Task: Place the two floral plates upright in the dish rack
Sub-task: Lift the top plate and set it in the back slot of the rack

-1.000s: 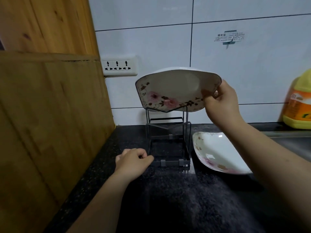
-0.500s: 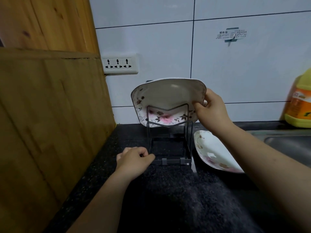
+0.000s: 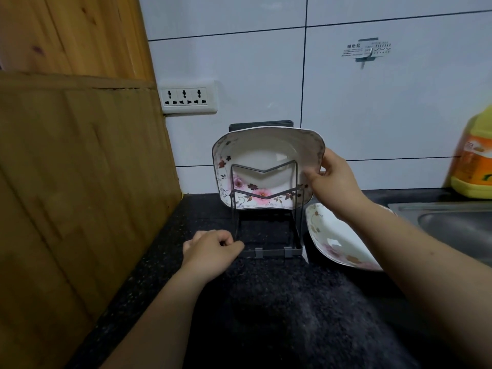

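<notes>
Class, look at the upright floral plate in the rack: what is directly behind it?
Behind the upright floral plate a dark flat object's top edge shows against the white tiled wall. The plate covers the rest, so it cannot be identified.

Showing two bare hands, the left hand (image 3: 213,252) and the right hand (image 3: 336,183), each continuing into a bare forearm; left forearm (image 3: 159,310) appearing slimmer in the wide-angle view; right forearm (image 3: 426,267) looming broad near the frame edge; wearing, it seems, a dark charcoal fuzzy garment (image 3: 292,320) spreading across the bottom centre between the arms; nap looking soft and blurred, leaving it unclear whether clothing or a loose cloth.
</notes>
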The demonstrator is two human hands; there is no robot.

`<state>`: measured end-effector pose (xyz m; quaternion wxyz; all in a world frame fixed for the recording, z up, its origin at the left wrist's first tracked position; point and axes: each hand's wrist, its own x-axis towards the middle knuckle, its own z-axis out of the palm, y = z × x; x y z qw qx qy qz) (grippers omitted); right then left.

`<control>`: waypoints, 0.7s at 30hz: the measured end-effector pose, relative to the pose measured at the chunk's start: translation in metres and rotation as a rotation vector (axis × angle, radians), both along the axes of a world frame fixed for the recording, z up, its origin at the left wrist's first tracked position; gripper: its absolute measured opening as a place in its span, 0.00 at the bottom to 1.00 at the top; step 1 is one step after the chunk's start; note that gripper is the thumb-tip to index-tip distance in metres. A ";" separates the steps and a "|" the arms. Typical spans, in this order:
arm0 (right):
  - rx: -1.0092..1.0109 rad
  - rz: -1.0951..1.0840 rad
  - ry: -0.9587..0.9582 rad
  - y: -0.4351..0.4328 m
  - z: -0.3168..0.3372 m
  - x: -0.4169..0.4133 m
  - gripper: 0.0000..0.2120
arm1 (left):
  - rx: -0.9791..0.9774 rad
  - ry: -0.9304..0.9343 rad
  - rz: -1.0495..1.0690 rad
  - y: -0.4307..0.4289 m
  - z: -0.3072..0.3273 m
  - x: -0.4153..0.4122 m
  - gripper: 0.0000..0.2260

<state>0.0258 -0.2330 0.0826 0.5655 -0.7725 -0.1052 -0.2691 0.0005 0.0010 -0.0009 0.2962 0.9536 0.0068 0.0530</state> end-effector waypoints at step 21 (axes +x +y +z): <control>0.051 -0.063 0.152 -0.033 0.004 -0.020 0.26 | -0.006 0.011 0.003 0.001 -0.003 0.004 0.17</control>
